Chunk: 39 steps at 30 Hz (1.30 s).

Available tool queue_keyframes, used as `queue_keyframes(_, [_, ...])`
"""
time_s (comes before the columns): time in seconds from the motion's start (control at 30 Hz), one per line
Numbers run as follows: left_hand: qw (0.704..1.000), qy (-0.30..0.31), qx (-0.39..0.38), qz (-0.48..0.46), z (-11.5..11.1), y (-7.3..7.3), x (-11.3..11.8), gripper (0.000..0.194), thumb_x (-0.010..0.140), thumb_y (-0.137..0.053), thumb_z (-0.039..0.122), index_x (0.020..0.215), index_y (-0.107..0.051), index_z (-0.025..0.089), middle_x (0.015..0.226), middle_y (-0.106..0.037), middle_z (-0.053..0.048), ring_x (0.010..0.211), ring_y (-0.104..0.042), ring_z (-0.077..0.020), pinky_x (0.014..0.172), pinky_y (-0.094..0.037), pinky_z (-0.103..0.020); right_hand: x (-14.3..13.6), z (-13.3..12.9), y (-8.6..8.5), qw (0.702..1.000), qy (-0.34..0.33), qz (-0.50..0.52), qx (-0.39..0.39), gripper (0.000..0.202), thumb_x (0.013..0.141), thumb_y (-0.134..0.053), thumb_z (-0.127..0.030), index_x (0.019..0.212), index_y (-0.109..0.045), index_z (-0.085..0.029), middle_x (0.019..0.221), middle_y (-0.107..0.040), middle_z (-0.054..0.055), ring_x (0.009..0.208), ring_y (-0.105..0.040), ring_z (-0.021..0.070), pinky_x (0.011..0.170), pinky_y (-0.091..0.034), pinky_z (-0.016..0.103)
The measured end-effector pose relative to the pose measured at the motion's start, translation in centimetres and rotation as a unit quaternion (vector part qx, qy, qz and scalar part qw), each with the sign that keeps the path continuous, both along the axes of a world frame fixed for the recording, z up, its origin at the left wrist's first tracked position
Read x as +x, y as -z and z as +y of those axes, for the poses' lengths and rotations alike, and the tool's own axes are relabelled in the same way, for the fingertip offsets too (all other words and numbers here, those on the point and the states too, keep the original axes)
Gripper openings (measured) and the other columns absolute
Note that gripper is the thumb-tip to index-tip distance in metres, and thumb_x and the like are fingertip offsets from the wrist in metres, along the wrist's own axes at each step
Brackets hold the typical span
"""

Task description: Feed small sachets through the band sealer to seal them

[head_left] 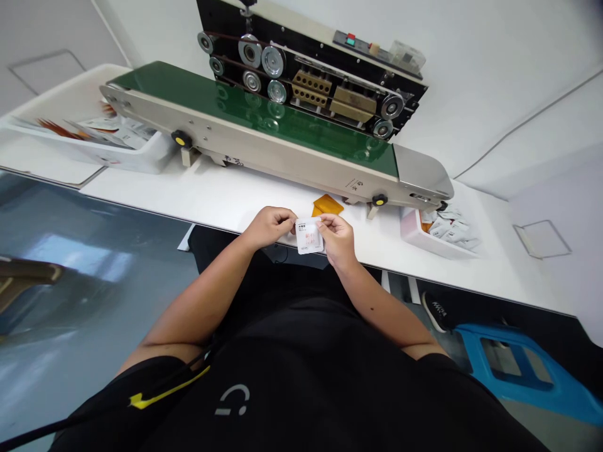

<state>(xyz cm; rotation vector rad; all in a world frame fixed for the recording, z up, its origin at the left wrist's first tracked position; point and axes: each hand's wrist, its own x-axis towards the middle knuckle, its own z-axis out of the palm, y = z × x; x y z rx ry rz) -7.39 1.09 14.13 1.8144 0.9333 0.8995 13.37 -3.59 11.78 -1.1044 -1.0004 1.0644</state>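
Observation:
A small white sachet (309, 237) with black and red print is held upright between my two hands, just over the table's front edge. My left hand (271, 227) pinches its upper left corner between thumb and forefinger. On the opposite side, my right hand (338, 238) grips the upper right edge in the same way. Behind the sachet, orange-gold packets (328, 205) lie overlapped on the white table (226, 194); their lower part is hidden by the sachet and my right hand.
A sealing machine (325, 94) with a green conveyor belt (188, 94) spans the table. At left stands a white bin (146, 160) of sachets; at right, another bin (438, 245) holds white packets. A blue plastic stool (560, 392) is at lower right.

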Motion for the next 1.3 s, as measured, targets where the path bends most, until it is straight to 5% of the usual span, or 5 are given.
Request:
queue_keyframes(0.6, [0.993,-0.049,0.06,0.084,-0.4,-0.1,0.8,0.017,0.075,-0.059,0.022,0.068,-0.072,0.014,0.059,-0.064,0.002,0.057,-0.054,-0.0094,0.054,-0.037,-0.019,0.3,-0.1,0.7,0.997,0.015,-0.077,-0.002,0.029,0.08,-0.08,-0.046,0.098,-0.076,-0.023,0.08,-0.07,-0.001,0.071,-0.066,0.015,0.066,-0.056,0.029])
queue_keyframes(1.3, [0.971,-0.072,0.135,0.185,-0.4,0.2,1.3,0.025,0.089,-0.052,0.026,0.079,-0.074,0.016,0.067,-0.069,-0.002,0.06,-0.056,-0.0139,0.059,-0.036,-0.026,0.1,0.0,0.6,0.997,0.038,-0.068,-0.005,0.032,0.08,-0.079,-0.048,0.099,-0.076,-0.023,0.084,-0.074,0.001,0.074,-0.068,0.0165,0.069,-0.059,0.031])
